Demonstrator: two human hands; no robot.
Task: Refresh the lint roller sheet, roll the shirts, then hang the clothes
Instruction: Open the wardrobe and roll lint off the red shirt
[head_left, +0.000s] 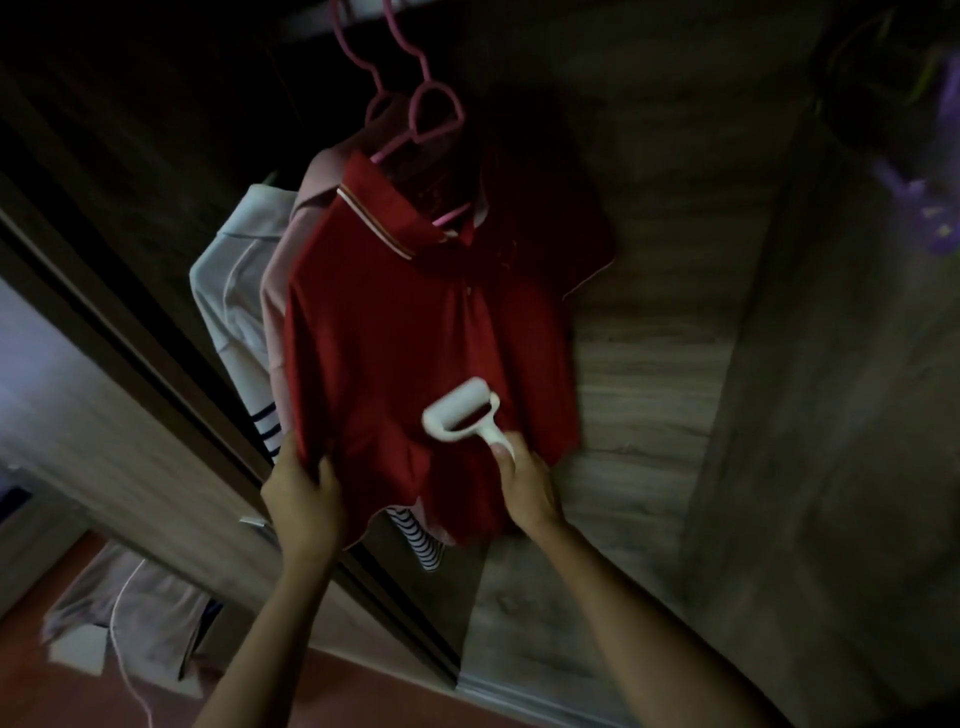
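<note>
A red polo shirt (405, 322) hangs on a pink hanger (415, 109) against a wooden wardrobe door. My left hand (304, 499) grips the shirt's lower left hem and holds it taut. My right hand (524, 483) holds the handle of a white lint roller (462, 415), whose roll lies against the lower front of the shirt. Behind the red shirt hang a pink shirt (275, 291), a white shirt (228, 291) and a striped garment (267, 423).
The wooden wardrobe door (649, 312) fills the right side, and its dark frame (156, 364) runs diagonally on the left. A pale garment (130, 618) lies low on the left above the reddish floor (311, 696). Something purple (930, 208) shows at the far right.
</note>
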